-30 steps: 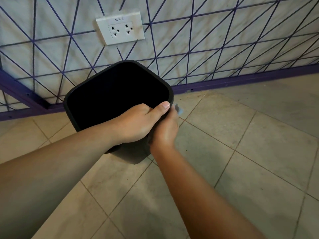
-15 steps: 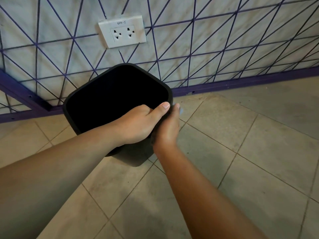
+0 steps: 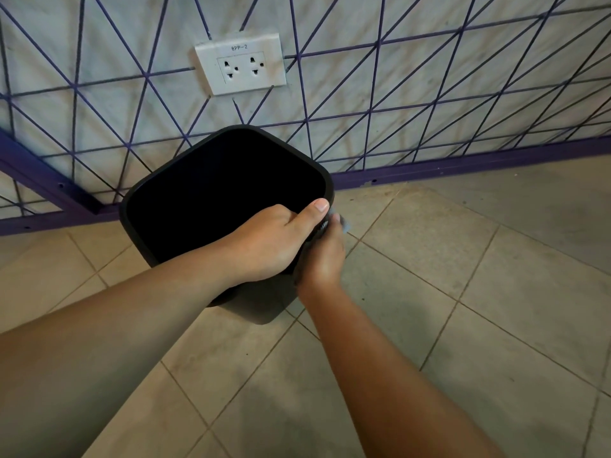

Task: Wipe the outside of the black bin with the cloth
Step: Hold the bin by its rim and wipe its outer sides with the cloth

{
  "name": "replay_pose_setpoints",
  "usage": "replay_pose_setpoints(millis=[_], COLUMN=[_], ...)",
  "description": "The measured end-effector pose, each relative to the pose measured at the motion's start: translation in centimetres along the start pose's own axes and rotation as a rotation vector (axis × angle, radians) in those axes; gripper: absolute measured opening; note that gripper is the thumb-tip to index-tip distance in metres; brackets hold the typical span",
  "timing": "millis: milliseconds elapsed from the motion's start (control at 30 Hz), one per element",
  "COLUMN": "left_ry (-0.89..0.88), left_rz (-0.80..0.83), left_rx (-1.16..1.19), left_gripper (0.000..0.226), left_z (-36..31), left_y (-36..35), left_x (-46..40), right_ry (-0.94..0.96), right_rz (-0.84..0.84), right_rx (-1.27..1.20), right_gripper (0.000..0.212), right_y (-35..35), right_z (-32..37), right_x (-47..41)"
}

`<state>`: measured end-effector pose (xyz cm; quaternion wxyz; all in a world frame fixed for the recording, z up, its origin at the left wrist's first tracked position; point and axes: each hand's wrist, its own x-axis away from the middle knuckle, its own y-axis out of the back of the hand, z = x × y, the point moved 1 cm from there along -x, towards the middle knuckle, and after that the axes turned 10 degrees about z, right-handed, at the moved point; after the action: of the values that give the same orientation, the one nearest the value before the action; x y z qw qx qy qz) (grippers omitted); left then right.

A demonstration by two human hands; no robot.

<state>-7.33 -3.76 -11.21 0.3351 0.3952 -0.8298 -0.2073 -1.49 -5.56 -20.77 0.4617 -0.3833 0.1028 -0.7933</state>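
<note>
- The left hand (image 3: 274, 241) grips the near rim of the black bin (image 3: 198, 193), thumb along the edge.
- The right hand (image 3: 324, 256) presses the cloth (image 3: 344, 224) against the bin's outer wall, just beside the left thumb; its fingers are hidden.
- The bin stands on the tiled floor (image 3: 463, 292).

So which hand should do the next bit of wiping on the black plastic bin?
Probably the right hand: it presses the pale cloth against the bin's outer wall, while the left hand grips the rim.

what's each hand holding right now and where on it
The left hand grips the black bin by its near rim, thumb along the edge. The right hand presses a mostly hidden cloth against the bin's outer right side.
</note>
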Motion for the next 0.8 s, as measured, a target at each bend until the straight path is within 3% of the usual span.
replay_pose_setpoints(millis=[133,267,400,533,667,800], left_ry=[-0.007,-0.012,-0.023,-0.053,-0.059,-0.069], left_rz=[0.013,-0.01,0.017,-0.008,0.001,-0.028], left_rx=[0.005,-0.001,0.016,-0.036,-0.054,-0.131], left_gripper=[0.069,0.064,0.063,0.061,0.067,0.076], left_z=[-0.1,-0.2,-0.2,-0.2,-0.2,-0.4], left_y=[0.0,0.1,0.1,0.0,0.1,0.1], left_x=[0.1,0.1,0.0,0.1,0.1,0.2], right_ry=[0.054,0.055,0.106,0.041,0.094,0.04], right_rz=[0.016,0.003,0.068,0.051,0.094,0.028], right_rx=[0.055,0.011,0.106,0.118,0.066,0.019], right_gripper=[0.099,0.085,0.109,0.069,0.107,0.063], right_y=[-0.8,-0.1,-0.3,0.7,-0.1,1.3], right_z=[-0.1,0.2,-0.8,-0.7,-1.1,-3.4], right_x=[1.8,-0.1,0.7,-0.7,0.8,-1.5])
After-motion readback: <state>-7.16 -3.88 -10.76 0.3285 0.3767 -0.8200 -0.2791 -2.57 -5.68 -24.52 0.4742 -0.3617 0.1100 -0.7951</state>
